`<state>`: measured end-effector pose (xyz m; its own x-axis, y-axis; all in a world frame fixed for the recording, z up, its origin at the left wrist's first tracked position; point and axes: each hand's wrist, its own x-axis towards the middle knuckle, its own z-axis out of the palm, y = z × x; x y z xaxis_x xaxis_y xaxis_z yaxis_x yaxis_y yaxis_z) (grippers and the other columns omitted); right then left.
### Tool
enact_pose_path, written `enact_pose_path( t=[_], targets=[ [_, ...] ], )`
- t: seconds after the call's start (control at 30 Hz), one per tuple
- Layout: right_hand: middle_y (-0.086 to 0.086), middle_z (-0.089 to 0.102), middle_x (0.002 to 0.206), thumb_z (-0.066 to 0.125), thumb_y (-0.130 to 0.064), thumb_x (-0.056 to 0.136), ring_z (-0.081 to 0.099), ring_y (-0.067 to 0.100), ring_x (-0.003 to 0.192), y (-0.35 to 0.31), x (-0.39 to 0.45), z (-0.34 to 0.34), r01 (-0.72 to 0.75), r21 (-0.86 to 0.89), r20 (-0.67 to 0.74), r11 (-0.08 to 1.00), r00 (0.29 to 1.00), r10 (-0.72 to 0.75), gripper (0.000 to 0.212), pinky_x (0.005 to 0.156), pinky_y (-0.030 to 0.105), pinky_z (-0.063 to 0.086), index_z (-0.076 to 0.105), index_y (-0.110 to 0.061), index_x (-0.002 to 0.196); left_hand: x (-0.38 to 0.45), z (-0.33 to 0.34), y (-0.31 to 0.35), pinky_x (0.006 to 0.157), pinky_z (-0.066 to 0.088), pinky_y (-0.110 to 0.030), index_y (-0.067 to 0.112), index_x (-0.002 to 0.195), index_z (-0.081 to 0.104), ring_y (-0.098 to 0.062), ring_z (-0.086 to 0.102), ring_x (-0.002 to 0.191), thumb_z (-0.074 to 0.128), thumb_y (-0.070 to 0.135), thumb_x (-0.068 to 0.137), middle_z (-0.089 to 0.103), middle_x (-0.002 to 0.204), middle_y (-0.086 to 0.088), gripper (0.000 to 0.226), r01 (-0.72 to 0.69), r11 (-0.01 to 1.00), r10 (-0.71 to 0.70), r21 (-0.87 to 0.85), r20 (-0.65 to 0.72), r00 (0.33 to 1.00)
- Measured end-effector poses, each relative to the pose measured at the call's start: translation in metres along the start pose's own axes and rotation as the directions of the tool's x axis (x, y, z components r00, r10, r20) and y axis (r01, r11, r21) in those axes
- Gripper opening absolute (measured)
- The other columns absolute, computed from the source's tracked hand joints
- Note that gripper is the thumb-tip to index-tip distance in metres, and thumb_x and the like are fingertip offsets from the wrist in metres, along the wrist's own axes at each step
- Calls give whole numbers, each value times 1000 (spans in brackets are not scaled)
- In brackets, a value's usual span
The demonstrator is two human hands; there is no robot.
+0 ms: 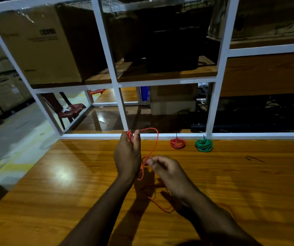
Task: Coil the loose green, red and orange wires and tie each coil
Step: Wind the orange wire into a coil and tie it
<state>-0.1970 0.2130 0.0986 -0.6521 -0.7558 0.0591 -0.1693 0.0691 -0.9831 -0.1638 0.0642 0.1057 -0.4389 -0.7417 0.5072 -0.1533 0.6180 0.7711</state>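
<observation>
My left hand [127,154] is raised over the wooden table [54,192] and grips several loops of a bright orange-red wire [154,148] between its fingers. From there the wire arcs right and down to my right hand [165,168], which pinches it between thumb and fingertips. The loose tail runs under my right forearm and lies curled on the table. At the table's far edge lie a tied red coil [177,143] and a tied green coil [204,145], each with a dark tie end sticking up.
A short dark tie [253,158] lies on the table at the right. A white metal frame [160,136] borders the far edge, with cardboard boxes [36,45] and shelves behind. The floor drops off to the left.
</observation>
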Motion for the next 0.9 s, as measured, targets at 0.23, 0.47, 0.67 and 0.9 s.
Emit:
enact_pose_path(
  t=[0.23, 0.47, 0.67, 0.9],
  targets=[
    [-6, 72, 106, 68, -26, 93, 65, 2, 101, -6, 2, -2, 13, 158, -33, 987, 999, -7, 11, 82, 18, 51, 70, -23, 103, -3, -2, -1, 46, 25, -25, 19, 81, 52, -7, 44, 50, 48, 44, 101, 49, 61, 6, 32, -70, 992, 73, 106, -25, 997],
    [-5, 71, 98, 66, -23, 94, 65, 0, 92, -4, 8, -3, -1, 205, -70, 979, 997, 15, 6, 81, 21, 48, 70, -22, 98, -8, -1, -4, 45, 23, -16, 20, 85, 51, -1, 42, 51, 48, 43, 102, 45, 63, 11, 29, -135, 959, 132, 249, 27, 991],
    [-3, 68, 92, 58, -12, 99, 65, 13, 90, 21, 9, -26, -8, 72, -87, 997, 996, 14, 12, 76, 34, 54, 66, -21, 97, 25, -25, -23, 52, 37, -30, 24, 89, 51, -11, 51, 62, 45, 41, 102, 51, 69, 9, 23, 2, 977, 18, 215, -92, 996],
    [4, 66, 97, 47, -8, 102, 62, 21, 74, 45, 16, -37, -110, 205, -332, 973, 927, 174, 35, 61, 31, 53, 71, -34, 106, 31, -26, -19, 50, 31, -28, 23, 88, 48, -9, 48, 58, 48, 37, 103, 49, 68, 7, 21, -36, 963, 60, 267, -85, 995]
  ],
)
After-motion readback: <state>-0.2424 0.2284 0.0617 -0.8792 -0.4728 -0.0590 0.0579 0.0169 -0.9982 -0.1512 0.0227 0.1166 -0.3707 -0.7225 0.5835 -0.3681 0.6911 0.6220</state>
